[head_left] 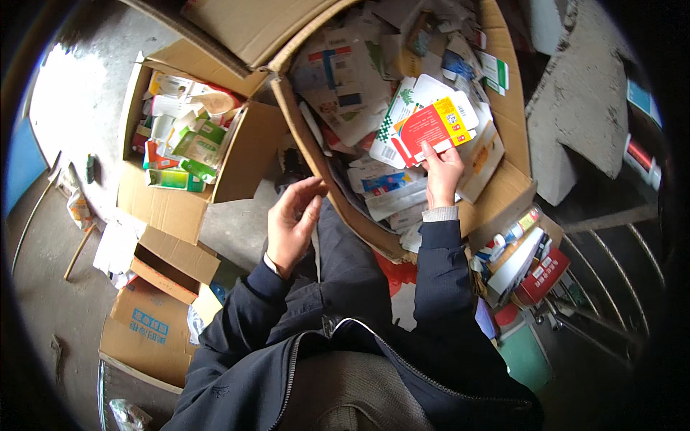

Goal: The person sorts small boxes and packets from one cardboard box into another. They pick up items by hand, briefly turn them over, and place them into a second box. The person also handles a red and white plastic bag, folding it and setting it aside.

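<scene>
My right hand [444, 175] pinches the lower edge of a flattened red and yellow paper carton [423, 126] over the large cardboard box [515, 97]. Just behind that carton lies a white and green flattened carton [389, 129]; whether it is also held, I cannot tell. My left hand [292, 223] is empty, its thumb and fingers slightly curled and apart, close to the box's near left rim. Flattened cartons and printed paper [345, 81] fill the large box, among them a blue packet [457, 64].
At left, a smaller open cardboard box [250, 151] holds several small cartons. Below it are another open box [167, 269] and a brown cardboard box [143, 323]. A concrete slab [587, 91] and metal bars [604, 269] stand at right, near a red box [542, 275].
</scene>
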Tool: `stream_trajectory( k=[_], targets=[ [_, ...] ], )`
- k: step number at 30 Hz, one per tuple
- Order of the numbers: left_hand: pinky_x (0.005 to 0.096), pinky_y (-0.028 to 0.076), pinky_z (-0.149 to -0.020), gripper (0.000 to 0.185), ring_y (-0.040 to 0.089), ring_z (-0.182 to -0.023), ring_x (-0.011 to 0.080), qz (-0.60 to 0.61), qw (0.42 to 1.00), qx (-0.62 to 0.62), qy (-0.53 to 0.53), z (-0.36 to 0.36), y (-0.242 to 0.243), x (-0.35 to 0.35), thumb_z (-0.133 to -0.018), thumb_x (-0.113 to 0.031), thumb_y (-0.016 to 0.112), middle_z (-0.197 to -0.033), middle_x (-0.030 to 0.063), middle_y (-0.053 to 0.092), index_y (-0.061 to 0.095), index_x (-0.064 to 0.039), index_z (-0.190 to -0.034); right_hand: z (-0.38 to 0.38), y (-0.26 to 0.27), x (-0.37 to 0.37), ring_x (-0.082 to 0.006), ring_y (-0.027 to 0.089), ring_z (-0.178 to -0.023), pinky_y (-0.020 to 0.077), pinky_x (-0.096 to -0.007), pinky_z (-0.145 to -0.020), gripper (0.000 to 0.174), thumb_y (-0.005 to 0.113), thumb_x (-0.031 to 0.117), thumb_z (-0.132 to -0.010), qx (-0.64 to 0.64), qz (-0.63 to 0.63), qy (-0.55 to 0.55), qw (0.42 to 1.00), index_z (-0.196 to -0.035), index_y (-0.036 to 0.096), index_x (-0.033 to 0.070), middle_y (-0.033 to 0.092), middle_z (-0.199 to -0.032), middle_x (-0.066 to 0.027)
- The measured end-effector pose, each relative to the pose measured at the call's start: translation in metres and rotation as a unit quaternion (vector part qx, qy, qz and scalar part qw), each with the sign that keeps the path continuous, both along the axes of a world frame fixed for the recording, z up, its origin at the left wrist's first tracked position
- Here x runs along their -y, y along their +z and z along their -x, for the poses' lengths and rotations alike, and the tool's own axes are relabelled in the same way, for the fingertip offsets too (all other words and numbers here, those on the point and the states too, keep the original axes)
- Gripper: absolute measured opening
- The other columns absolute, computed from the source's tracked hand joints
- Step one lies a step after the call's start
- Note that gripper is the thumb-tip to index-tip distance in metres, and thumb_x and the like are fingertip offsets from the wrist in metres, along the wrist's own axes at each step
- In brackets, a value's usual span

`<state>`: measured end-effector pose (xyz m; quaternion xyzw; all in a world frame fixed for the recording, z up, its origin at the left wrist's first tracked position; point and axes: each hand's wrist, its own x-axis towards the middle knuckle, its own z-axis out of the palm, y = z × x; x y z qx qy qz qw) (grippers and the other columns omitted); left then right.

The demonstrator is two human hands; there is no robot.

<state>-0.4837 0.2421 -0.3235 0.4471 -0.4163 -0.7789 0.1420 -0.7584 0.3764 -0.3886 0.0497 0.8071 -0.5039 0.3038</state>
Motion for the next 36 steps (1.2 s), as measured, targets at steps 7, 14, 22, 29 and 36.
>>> stream_trajectory(
  k=[7,14,22,29,36],
  targets=[
    [0.0302,0.042,-0.106,0.049,0.053,-0.127,0.0152,-0.117,0.992,-0.043,-0.006,0.072,-0.018,-0.001,-0.102,-0.019,0.058,-0.135,0.0114,0.058,0.044,0.001,-0.144,-0.015,0.045,-0.019,-0.0134,0.067,-0.093,0.0564,-0.0281,-0.078,0.03,0.067,0.0,-0.092,0.096,0.179,-0.014,0.979,-0.121,0.061,0.001,0.068,-0.114,-0.0077],
    [0.03,0.052,-0.086,0.021,0.065,-0.092,0.012,-0.325,0.935,-0.135,0.041,0.096,-0.033,0.0,-0.099,-0.017,0.061,-0.105,0.0056,0.071,0.065,0.0,-0.11,-0.046,0.074,-0.017,-0.0099,0.066,-0.089,0.0541,-0.0255,-0.08,0.026,0.069,0.005,-0.092,0.137,0.165,0.059,0.975,-0.116,0.064,-0.002,0.07,-0.106,-0.0059],
    [0.0326,0.055,-0.085,0.025,0.068,-0.095,0.0154,-0.315,0.936,-0.128,0.089,0.093,-0.029,-0.012,-0.094,-0.012,0.07,-0.109,0.0067,0.071,0.064,-0.003,-0.116,-0.037,0.068,-0.029,-0.0112,0.062,-0.089,0.0506,-0.0265,-0.078,0.025,0.067,0.01,-0.094,0.073,0.203,-0.055,0.975,-0.118,0.063,0.004,0.067,-0.107,-0.0042],
    [0.0378,0.054,-0.092,0.023,0.067,-0.102,0.0188,-0.301,0.933,-0.144,0.132,0.083,-0.03,-0.008,-0.098,-0.011,0.062,-0.115,0.0081,0.069,0.06,-0.003,-0.12,-0.007,0.09,-0.059,-0.0265,0.061,-0.115,0.0521,-0.0493,-0.097,0.04,0.059,0.013,-0.098,0.099,0.234,-0.085,0.963,-0.136,0.049,0.006,0.059,-0.129,-0.0125],
    [0.0364,0.05,-0.098,0.032,0.063,-0.111,0.0187,-0.329,0.925,-0.135,0.132,0.066,-0.02,-0.016,-0.101,-0.019,0.058,-0.124,0.0059,0.064,0.054,-0.006,-0.13,-0.031,0.111,-0.025,-0.0221,0.063,-0.108,0.0541,-0.0425,-0.092,0.036,0.061,0.013,-0.097,0.104,0.176,0.064,0.977,-0.13,0.05,0.002,0.062,-0.12,-0.0122]
  ],
)
